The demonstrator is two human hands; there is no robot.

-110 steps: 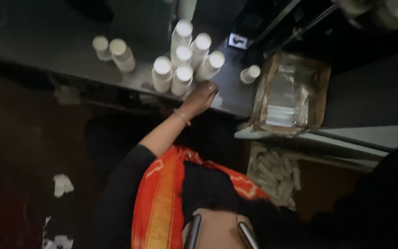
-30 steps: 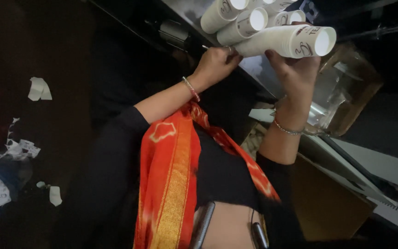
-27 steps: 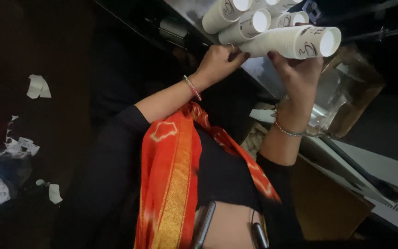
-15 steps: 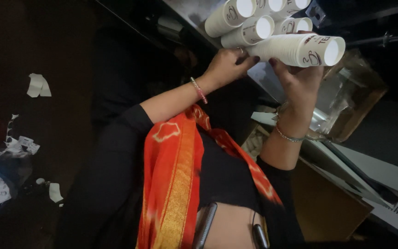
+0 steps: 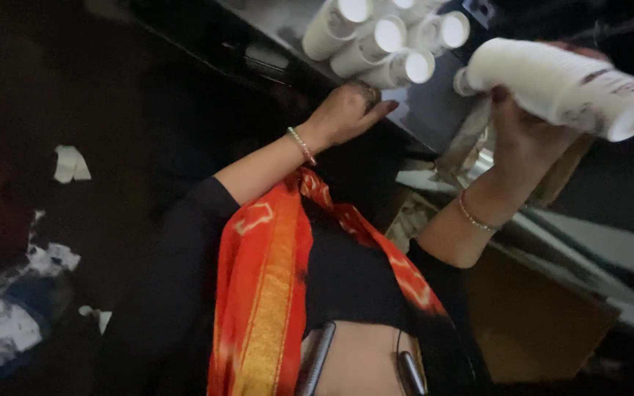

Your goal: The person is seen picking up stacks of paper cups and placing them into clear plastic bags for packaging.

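Lifted higher: white tube (image 5: 563, 88), right hand (image 5: 526, 136) gripping | left hand (image 5: 346, 114) loosely curled, empty

White cups (image 5: 376, 37), orange-red scarf (image 5: 266, 293) with seemingly gold border.

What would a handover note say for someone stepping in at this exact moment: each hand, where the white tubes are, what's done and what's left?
Right hand: gripping one white tube, lifted clear of the shelf, held roughly sideways.
Left hand: empty, resting at the dark shelf edge just below the cluster.
Cluster of white tubes: standing together on the shelf.
Done: one tube picked out.
Left: the rest of the cluster remains on the shelf; the held tube is not set down.
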